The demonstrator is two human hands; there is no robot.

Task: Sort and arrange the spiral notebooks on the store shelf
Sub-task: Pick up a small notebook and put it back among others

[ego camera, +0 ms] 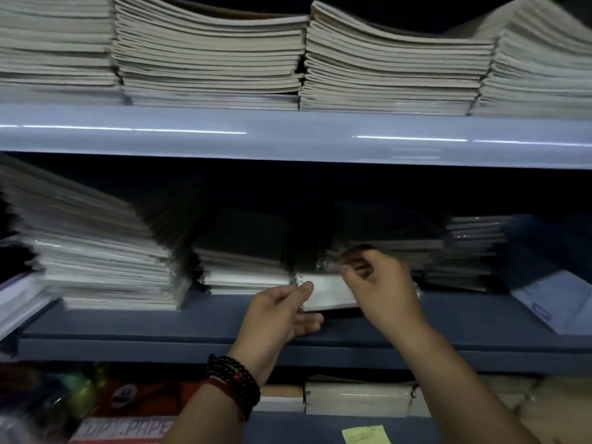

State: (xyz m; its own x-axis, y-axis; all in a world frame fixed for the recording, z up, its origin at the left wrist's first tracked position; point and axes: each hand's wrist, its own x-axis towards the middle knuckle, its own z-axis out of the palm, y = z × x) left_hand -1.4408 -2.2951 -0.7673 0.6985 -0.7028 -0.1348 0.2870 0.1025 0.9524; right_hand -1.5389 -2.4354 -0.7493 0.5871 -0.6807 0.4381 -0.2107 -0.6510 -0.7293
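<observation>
Dim blue-grey metal store shelving (288,136) carries sagging piles of pale notebooks (208,59) above, while you work at the front of the middle shelf (160,322). Your left hand (282,312) pinches the wire-bound corner of a white plastic-wrapped spiral notebook (326,294), seemingly to steady it. Your right hand (381,283) curls its fingers on the shiny wrapper of a dark-covered spiral notebook (331,262) lying on top, likely to lift or square it, though blur hides the exact hold.
</observation>
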